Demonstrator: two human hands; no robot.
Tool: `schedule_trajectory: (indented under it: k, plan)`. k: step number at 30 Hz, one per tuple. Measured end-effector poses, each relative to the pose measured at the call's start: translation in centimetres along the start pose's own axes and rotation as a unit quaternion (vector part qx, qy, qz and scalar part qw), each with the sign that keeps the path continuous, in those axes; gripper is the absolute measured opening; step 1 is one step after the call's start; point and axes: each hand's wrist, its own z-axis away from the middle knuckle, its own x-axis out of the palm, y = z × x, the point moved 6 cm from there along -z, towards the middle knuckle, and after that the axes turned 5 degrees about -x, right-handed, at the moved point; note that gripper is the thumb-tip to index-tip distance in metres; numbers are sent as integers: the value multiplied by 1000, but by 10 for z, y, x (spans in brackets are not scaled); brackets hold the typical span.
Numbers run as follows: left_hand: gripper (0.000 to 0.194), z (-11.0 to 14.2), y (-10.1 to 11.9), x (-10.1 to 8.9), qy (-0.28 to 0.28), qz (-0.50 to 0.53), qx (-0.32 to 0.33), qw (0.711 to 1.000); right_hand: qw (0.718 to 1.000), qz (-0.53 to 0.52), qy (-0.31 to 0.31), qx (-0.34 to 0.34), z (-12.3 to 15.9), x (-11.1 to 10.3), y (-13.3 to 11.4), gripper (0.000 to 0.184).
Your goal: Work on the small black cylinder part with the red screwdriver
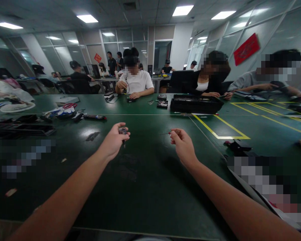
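Observation:
My left hand (116, 139) is closed around a small round metallic part (122, 130) with a dark body; its lower end pokes out below my fingers. To the right, my right hand (182, 142) pinches a thin pin-like piece (165, 134) with a red bit at my fingertips, its tip pointing left. What kind of piece it is I cannot make out. Both hands are above the green table (145, 201), apart from each other. A flat dark patch (92, 136) lies on the table left of my left hand.
At the left are black trays (22, 129), red-handled scissors (69, 105) and a pen-like tool (94, 117). A long black case (197, 104) stands beyond my right hand, near yellow tape (230, 137). Several people sit across the table. Black parts (238, 146) lie at the right.

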Motion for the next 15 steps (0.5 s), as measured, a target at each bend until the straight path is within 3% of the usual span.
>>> schedule_trajectory:
  k: [3,6,11,15]
  plan:
    - [56,-3,-19,45,-87,-94,53,990,999,36,-9,-16,1,-2,-4,34]
    - [60,5,-34,70,-154,-185,120,963,997,54,-8,-46,4,-3,-11,37]
    - [53,17,-43,67,-173,-294,185,921,994,-52,17,-97,12,-3,-27,22]
    - [42,19,-40,57,-155,-336,218,903,991,-66,-26,-118,19,4,-33,19]
